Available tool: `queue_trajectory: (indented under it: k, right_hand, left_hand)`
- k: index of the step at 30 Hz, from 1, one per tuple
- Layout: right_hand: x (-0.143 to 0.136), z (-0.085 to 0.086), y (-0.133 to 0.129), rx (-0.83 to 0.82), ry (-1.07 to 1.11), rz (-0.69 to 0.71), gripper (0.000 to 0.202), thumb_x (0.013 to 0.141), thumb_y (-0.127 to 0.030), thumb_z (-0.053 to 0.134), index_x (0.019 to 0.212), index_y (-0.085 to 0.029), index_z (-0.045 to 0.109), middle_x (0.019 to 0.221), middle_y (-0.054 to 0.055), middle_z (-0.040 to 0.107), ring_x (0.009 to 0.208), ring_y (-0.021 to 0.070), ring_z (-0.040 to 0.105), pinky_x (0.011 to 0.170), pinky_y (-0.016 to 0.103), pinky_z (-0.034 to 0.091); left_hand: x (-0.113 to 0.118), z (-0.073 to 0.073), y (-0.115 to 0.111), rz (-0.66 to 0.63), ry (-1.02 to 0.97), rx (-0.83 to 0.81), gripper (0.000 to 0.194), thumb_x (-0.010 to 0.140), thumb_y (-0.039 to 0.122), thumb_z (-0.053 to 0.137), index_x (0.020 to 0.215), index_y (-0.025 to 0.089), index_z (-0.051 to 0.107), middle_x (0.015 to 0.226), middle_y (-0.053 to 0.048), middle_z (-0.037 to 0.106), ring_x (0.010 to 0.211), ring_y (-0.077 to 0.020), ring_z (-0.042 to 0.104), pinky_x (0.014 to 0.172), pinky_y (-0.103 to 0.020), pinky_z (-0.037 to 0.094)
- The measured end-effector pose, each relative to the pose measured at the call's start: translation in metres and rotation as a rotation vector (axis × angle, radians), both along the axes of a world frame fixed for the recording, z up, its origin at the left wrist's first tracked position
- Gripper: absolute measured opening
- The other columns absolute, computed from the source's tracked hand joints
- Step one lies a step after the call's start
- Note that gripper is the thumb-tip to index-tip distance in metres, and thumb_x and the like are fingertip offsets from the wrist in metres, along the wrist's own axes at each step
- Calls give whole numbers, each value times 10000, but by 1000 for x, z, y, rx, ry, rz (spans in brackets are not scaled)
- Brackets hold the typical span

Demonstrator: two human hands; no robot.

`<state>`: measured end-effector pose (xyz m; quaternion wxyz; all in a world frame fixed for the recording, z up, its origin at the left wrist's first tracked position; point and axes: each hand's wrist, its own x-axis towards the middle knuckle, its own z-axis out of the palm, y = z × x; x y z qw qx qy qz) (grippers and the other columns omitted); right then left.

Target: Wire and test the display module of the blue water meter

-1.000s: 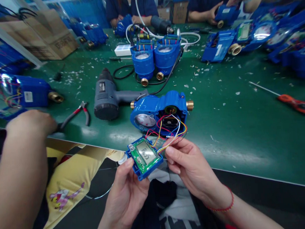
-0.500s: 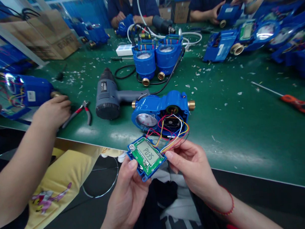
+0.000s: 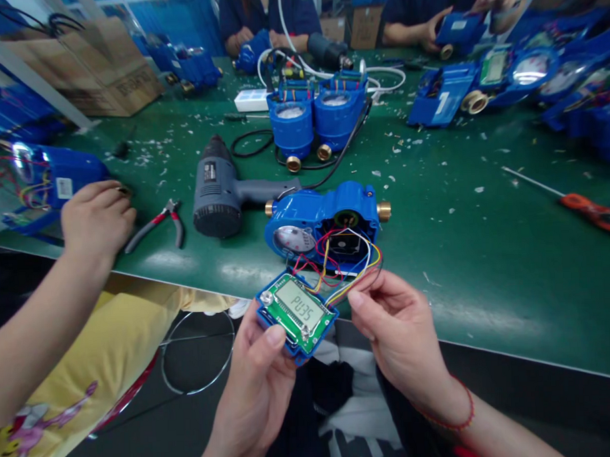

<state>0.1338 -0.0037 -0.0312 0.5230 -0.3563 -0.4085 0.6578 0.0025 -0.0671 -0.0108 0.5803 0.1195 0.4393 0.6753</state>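
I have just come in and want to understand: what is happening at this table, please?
A person's left hand holds a blue-framed green circuit board, its grey display reading PU35. The right hand is at the thin coloured wires joining this board to an open brass-ended blue meter on the green table; whether it grips them is unclear. A grey pistol-shaped power tool lies beside the meter. To the left, a co-worker's hand is at another blue meter.
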Motion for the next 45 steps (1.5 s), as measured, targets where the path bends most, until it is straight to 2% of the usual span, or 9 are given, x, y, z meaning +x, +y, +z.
queue_trajectory:
  k: [3, 8, 10, 13, 16, 20, 29, 39, 45]
  right_hand:
    - [5, 4, 8, -72, 50, -64, 129, 756, -214, 713, 697, -169, 607, 647, -45, 534, 426, 2, 332, 368, 127, 233]
    - [9, 9, 15, -154, 70, -131, 166, 710, -233, 749, 666, -156, 609, 560, -56, 487, 391, 1, 336, 338, 104, 246]
    - [10, 8, 13, -174, 65, -94, 151, 733, -272, 729, 681, -158, 644, 571, -36, 511, 423, 24, 387, 335, 105, 283]
    - [9, 3, 6, -161, 65, 63, 205, 810, -357, 645, 769, -167, 707, 653, 21, 592, 507, 68, 488, 366, 131, 364]
    - [7, -3, -2, -111, 28, 181, 186, 826, -353, 642, 838, -184, 720, 662, 17, 609, 498, 54, 481, 400, 134, 380]
    - [5, -3, -7, -98, 8, 158, 112, 801, -292, 687, 779, -186, 717, 635, 1, 611, 446, 26, 454, 385, 115, 355]
    - [2, 9, -3, -189, 164, 165, 142, 757, -257, 657, 757, -158, 759, 651, 52, 662, 492, 68, 533, 400, 127, 442]
    - [0, 4, -5, -125, 67, 170, 113, 765, -268, 691, 801, -174, 744, 655, 26, 645, 475, 64, 513, 408, 149, 457]
    - [-5, 1, -7, -124, -25, 60, 89, 729, -232, 745, 757, -187, 673, 692, -7, 624, 502, 55, 478, 391, 130, 422]
  left_hand:
    - [-1, -1, 0, -1, -6, -14, 451, 746, 244, 689, 1182, 207, 578, 1099, -68, 680, 950, -168, 659, 786, -216, 549]
    - [-2, -3, 2, -18, -15, -59, 437, 740, 251, 689, 1162, 201, 589, 1002, -61, 696, 788, -143, 666, 635, -193, 552]
    - [-3, -3, 2, -19, -21, -70, 440, 741, 248, 679, 1167, 193, 584, 986, -66, 699, 761, -147, 665, 592, -196, 546]
    - [-4, -2, 0, -9, -21, -90, 440, 741, 240, 669, 1169, 187, 581, 995, -70, 697, 745, -147, 664, 567, -195, 538]
    - [-4, -3, -1, -22, -25, -89, 423, 747, 243, 659, 1158, 184, 586, 1018, -77, 692, 783, -159, 667, 600, -209, 546]
    - [-4, -3, 0, -36, -34, -57, 439, 765, 241, 641, 1196, 206, 562, 1037, -74, 689, 824, -171, 669, 637, -225, 554]
    - [-4, 1, 1, 1, -61, -68, 428, 731, 234, 697, 1143, 179, 593, 997, -64, 705, 770, -124, 669, 617, -163, 552]
    - [-4, 1, 0, -13, -74, -47, 413, 753, 226, 682, 1155, 182, 595, 1010, -66, 707, 746, -115, 664, 616, -166, 553]
    - [-5, -1, -1, -30, -37, -49, 390, 743, 240, 693, 1124, 204, 618, 963, -44, 697, 744, -121, 652, 596, -166, 544]
